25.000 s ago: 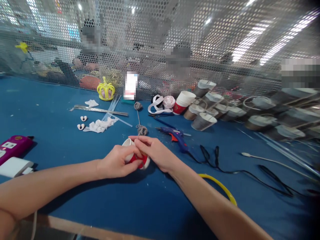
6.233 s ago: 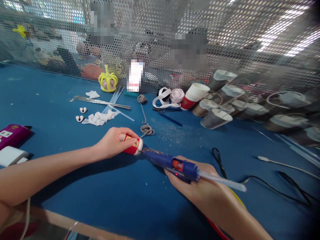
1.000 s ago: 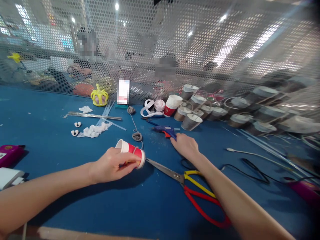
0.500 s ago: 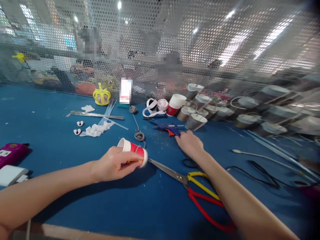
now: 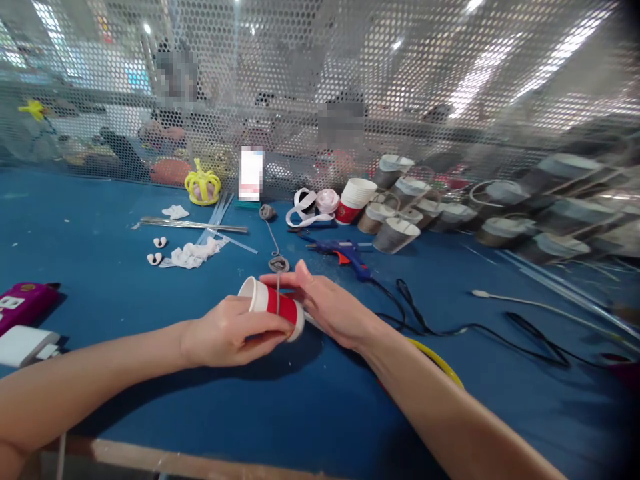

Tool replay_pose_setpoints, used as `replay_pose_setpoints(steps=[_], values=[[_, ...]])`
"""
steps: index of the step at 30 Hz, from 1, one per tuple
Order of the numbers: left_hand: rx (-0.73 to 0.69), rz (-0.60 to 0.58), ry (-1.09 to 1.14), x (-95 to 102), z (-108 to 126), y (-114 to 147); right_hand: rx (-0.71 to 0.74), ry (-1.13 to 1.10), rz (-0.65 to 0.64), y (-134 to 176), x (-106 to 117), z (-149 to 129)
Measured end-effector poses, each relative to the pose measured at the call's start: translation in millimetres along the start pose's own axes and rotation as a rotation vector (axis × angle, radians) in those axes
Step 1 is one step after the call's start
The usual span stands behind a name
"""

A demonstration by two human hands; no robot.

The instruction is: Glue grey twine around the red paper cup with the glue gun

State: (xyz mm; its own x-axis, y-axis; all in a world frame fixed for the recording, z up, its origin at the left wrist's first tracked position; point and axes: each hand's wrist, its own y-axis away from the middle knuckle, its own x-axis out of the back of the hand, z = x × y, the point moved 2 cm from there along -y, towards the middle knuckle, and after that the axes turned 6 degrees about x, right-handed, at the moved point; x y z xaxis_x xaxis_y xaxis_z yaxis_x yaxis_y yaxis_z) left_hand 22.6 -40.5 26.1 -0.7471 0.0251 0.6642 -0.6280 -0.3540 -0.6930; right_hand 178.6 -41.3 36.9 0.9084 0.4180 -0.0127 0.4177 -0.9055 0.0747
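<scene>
Cup (image 5: 287, 307) is tilting at front centre over the table (image 5: 225, 417) (whether it is resting there is hard to tell), its mouth facing up and left, its base pointing right. Left hand (image 5: 233, 333) is clamping it from the near side, thumb and fingers pressing on the wall towards the base. Right hand (image 5: 327, 303) is hovering at the far side and base, thumb rising apart from the fingers; the fingertips are passing behind the cup, so their contact cannot be told. Yarn (image 5: 279, 293) is crossing the red band and running to a grey coil (image 5: 279, 264) just beyond; a second coil (image 5: 267, 212) is lying farther back. Glue gun (image 5: 345, 251) is lying right of the nearer coil, nozzle pointing left, its black cord (image 5: 450, 332) trailing right. Scissors (image 5: 437, 360) are lying partly hidden by the right forearm (image 5: 415, 373), yellow handle showing. Farther back, ribbon (image 5: 293, 217), a cup stack (image 5: 357, 199) and grey cups (image 5: 397, 236) are standing or lying near the mesh (image 5: 300, 73).
</scene>
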Motion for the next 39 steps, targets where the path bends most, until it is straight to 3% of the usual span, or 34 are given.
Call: replay_pose_setpoints(steps=[6,13,23,26,33,39], values=[[0.140,-0.093,0.160,-2.2,-1,-3,0.164,-0.049,0.143,1,1,5],[0.547,-0.033,0.473,-4.7,-7,-2,0.289,0.075,0.414,6,11,0],[1.005,-0.025,0.806,-15.2,-20,-3,0.382,0.271,0.498,8,16,-5],[1.028,-0.034,0.825,-15.8,-18,-3,0.364,0.314,0.493,6,18,-4],[0.936,-0.058,0.743,-14.9,-16,-1,0.319,0.392,0.493,3,22,-1],[0.976,-0.059,0.735,-12.9,-13,-2,0.319,0.409,0.501,2,23,1]])
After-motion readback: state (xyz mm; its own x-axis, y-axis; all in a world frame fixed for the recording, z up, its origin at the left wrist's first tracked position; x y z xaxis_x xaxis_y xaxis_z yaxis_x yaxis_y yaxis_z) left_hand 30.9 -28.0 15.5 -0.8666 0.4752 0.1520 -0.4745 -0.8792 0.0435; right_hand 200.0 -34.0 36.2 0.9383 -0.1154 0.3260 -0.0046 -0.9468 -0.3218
